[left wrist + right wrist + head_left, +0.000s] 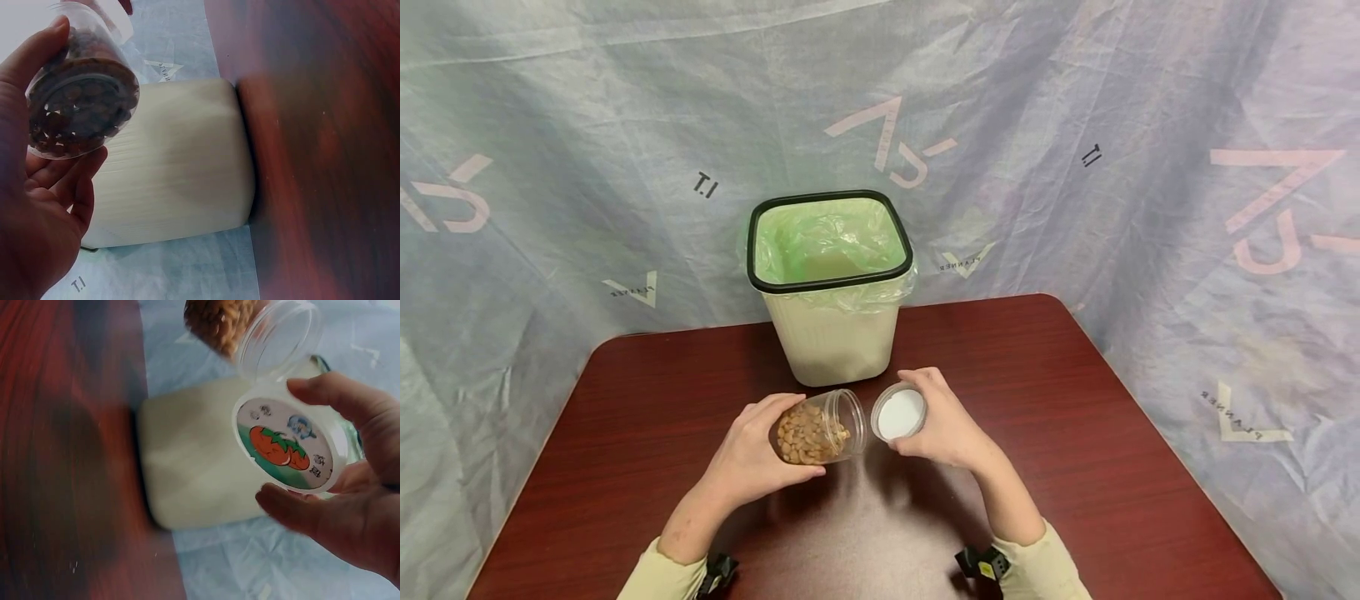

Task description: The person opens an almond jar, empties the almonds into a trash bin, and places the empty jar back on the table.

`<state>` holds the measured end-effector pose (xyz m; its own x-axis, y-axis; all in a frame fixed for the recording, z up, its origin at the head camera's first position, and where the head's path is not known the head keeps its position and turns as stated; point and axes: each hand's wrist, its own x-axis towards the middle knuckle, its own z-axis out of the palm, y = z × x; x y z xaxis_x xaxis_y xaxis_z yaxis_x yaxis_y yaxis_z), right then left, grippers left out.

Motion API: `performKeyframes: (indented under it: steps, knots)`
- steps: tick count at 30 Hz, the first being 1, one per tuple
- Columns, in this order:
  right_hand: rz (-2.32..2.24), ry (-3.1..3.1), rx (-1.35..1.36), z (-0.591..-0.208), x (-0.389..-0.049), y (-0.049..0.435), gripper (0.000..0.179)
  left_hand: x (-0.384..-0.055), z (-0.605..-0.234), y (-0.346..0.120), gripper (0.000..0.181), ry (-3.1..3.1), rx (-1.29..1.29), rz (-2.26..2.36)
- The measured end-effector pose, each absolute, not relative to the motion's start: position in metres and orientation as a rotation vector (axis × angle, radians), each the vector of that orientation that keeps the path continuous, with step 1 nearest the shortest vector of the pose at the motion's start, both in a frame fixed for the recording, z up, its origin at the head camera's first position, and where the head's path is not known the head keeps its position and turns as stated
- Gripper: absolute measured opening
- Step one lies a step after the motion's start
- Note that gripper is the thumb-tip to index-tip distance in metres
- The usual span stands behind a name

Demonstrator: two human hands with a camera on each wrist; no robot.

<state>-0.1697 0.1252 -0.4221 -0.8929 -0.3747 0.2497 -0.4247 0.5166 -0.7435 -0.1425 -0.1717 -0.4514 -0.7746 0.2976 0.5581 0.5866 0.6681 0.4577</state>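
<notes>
My left hand (747, 458) grips a clear plastic jar (812, 429), tipped on its side with its open mouth facing right. Small brown pieces that look like nuts (805, 435) fill its lower part. In the left wrist view the jar's base (84, 106) faces the camera, the thumb on one side and the fingers on the other. My right hand (947, 427) pinches the jar lid (900, 414) by its rim, just right of the jar mouth and apart from it. Its white inside shows in the head view; a printed label with red fruit (281, 447) shows in the right wrist view.
Behind the hands, a cream trash bin (835, 337) with a black rim and a clear liner bag (827, 242) stands on the dark red table (1060, 433). Grey printed cloth (1000, 100) hangs around the table's back and sides.
</notes>
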Motion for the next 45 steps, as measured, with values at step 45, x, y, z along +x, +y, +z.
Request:
performKeyframes:
  steps: [45]
  knots:
    - [0.814,-2.788,-0.037,-0.502,-0.261,0.218,0.085,-0.144,-0.451,-0.173,0.095,-2.438,-0.718,-0.887]
